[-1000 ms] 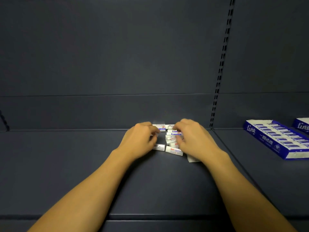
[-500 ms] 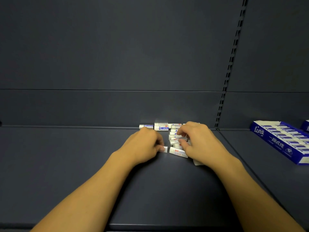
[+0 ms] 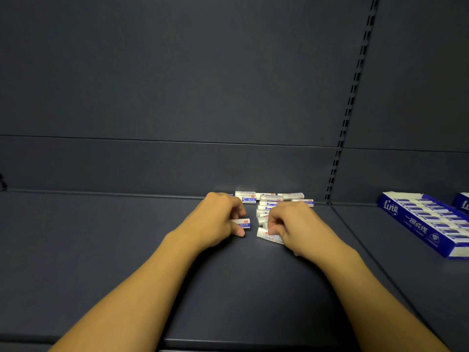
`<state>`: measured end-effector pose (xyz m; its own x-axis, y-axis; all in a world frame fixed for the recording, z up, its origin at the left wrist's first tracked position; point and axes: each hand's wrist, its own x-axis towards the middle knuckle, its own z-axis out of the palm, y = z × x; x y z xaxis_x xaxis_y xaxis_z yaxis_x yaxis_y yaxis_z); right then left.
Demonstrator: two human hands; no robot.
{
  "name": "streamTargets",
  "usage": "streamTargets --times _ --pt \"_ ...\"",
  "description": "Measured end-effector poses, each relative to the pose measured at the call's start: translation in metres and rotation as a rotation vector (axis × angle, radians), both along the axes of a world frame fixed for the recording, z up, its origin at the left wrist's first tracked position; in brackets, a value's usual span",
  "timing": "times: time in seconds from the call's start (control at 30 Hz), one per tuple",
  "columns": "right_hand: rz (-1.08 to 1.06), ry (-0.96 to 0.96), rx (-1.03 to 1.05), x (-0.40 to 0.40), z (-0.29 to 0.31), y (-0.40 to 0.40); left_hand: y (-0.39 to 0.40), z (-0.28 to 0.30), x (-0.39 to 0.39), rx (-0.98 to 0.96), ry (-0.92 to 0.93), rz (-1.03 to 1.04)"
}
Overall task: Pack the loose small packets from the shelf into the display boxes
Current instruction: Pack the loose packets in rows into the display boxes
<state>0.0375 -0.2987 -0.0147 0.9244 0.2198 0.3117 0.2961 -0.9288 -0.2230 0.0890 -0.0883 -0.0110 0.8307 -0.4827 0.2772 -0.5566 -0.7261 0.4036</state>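
Several small white-and-blue packets (image 3: 269, 200) lie in a loose heap on the dark shelf (image 3: 127, 250), close to its back wall. My left hand (image 3: 215, 219) pinches one packet (image 3: 242, 223) at the heap's left side. My right hand (image 3: 291, 224) has its fingers curled round packets at the heap's near right, and one packet (image 3: 266, 235) sticks out under its thumb. A blue display box (image 3: 426, 222) filled with rows of packets lies on the neighbouring shelf at the far right.
A slotted upright (image 3: 350, 105) divides the back wall between the two shelf bays. The corner of a second blue box (image 3: 463, 203) shows at the right edge. The shelf's front edge (image 3: 228, 342) runs below my forearms.
Both hands have drawn back slightly toward me from the heap. The left hand now holds a packet clear of the pile, and more packets along the back wall have come into sight.
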Motion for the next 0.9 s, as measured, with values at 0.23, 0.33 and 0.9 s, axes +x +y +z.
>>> streamTargets --times 0.23,0.33,0.9 --pt "0.007 0.056 0.018 0.001 0.0 0.001 0.003 -0.001 0.0 0.021 -0.024 0.021" --pt "0.012 0.067 0.046 -0.002 0.001 0.002 0.004 -0.001 0.0 0.009 -0.01 0.043" --pt "0.037 0.048 0.111 -0.005 -0.007 0.007 0.012 -0.005 -0.009 -0.011 0.141 0.125"
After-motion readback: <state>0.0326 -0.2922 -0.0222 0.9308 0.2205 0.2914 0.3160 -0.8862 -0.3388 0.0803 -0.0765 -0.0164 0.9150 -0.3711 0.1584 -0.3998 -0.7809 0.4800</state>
